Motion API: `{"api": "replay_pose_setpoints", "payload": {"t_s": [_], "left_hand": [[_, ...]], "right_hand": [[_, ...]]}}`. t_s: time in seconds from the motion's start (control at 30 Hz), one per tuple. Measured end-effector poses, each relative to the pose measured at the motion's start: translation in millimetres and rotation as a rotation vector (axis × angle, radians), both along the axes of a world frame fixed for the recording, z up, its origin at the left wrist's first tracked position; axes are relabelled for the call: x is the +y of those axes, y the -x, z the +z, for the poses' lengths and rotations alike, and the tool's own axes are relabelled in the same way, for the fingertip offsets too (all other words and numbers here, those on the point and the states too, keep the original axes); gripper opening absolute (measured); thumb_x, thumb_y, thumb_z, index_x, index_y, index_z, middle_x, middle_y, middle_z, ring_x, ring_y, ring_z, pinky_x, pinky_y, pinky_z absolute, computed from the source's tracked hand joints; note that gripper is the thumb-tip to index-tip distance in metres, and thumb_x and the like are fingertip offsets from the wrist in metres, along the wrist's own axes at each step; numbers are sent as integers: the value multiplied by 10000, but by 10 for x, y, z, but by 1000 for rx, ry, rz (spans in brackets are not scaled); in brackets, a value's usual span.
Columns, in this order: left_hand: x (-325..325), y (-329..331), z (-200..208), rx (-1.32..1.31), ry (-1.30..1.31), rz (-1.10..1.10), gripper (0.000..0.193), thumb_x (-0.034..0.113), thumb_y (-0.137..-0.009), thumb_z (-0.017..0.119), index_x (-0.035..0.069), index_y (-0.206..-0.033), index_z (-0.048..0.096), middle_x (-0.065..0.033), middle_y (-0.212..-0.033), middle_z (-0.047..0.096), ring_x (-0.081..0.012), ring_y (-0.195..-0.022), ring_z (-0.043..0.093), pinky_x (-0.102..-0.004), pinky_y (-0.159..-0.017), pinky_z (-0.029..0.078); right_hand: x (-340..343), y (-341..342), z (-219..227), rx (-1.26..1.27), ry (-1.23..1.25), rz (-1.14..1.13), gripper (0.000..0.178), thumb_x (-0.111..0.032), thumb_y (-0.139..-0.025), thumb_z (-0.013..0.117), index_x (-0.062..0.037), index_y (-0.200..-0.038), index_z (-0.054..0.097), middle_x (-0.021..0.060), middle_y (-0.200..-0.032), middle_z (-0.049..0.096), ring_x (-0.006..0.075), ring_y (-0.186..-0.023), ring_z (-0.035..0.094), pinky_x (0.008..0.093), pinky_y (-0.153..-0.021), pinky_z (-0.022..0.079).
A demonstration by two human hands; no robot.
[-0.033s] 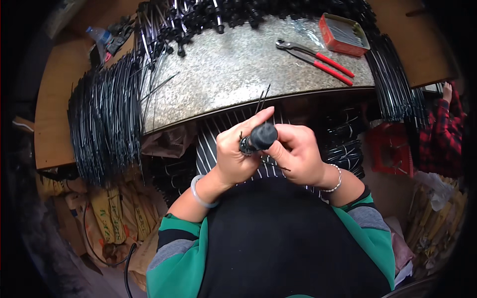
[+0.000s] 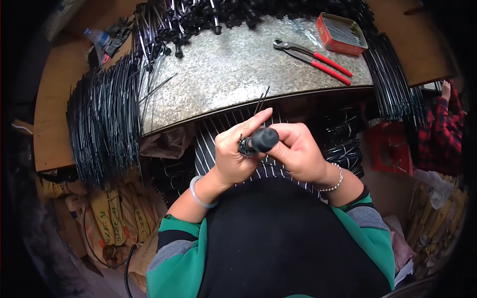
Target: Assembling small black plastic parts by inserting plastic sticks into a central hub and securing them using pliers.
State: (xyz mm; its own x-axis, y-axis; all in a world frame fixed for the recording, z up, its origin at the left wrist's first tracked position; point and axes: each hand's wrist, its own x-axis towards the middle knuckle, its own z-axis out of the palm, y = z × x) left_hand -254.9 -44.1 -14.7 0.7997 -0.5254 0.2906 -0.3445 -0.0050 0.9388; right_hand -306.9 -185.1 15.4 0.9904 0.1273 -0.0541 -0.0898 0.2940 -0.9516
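Both hands meet over my lap, in front of the table edge, around a dark piece with a rounded black knob (image 2: 265, 139) that points up at me. My left hand (image 2: 233, 151) is closed round the piece below the knob, its index finger stretched along the far side. Against the knob's right side press the thumb and bent fingers of my right hand (image 2: 299, 151). Thin dark strips (image 2: 262, 98) stick out beyond the left hand toward the table. Most of the held piece is hidden by the fingers and the knob.
On the speckled tabletop (image 2: 208, 69) lie red-handled pliers (image 2: 320, 63) and a red box of thin pins (image 2: 342, 36). Bundled black strips hang over the left edge (image 2: 104, 119) and right edge (image 2: 390, 74). Black-ended rods (image 2: 198, 15) pile at the back. Another person's checked sleeve (image 2: 442, 119) shows far right.
The black knob has tipped slightly toward me between the hands. Both hands keep their hold.
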Motion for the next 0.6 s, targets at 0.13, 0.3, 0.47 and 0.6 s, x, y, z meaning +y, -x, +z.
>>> {"api": "replay_pose_setpoints", "payload": {"t_s": [0.13, 0.3, 0.47, 0.6], "left_hand": [[-86, -139, -118, -293, 62, 13, 436, 9, -712, 654, -8, -1138, 564, -100, -703, 610, -154, -615, 598, -255, -603, 483], [-59, -152, 169, 349, 291, -11, 296, 99, -891, 520, -67, -1136, 528, -7, -546, 497, -61, -431, 461, -194, -406, 372], [-33, -204, 195, 311, 239, 5, 308, 142, -897, 522, -55, -1133, 535, 31, -525, 467, -38, -395, 414, -164, -376, 297], [72, -255, 209, 300, 200, 4, 253, 65, -896, 491, 1, -1129, 566, 49, -539, 468, -3, -409, 405, -163, -399, 315]], "right_hand": [[-317, -54, 10, 42, 122, 103, 218, -144, -903, 495, -18, -729, 529, -16, -620, 496, 29, -487, 419, 191, -452, 335], [-1417, -556, -497, -544, 1628, -646, 195, -178, -813, 610, -18, -902, 544, 111, -898, 564, 243, -882, 547, 328, -696, 434], [-1605, -605, -535, -562, 1755, -466, 154, -163, -833, 585, -24, -845, 519, 68, -836, 523, 197, -835, 520, 292, -703, 405], [-1407, -322, -411, -34, 629, -271, 149, -161, -834, 577, -43, -804, 491, 14, -816, 452, 118, -776, 445, 237, -697, 359]]}}
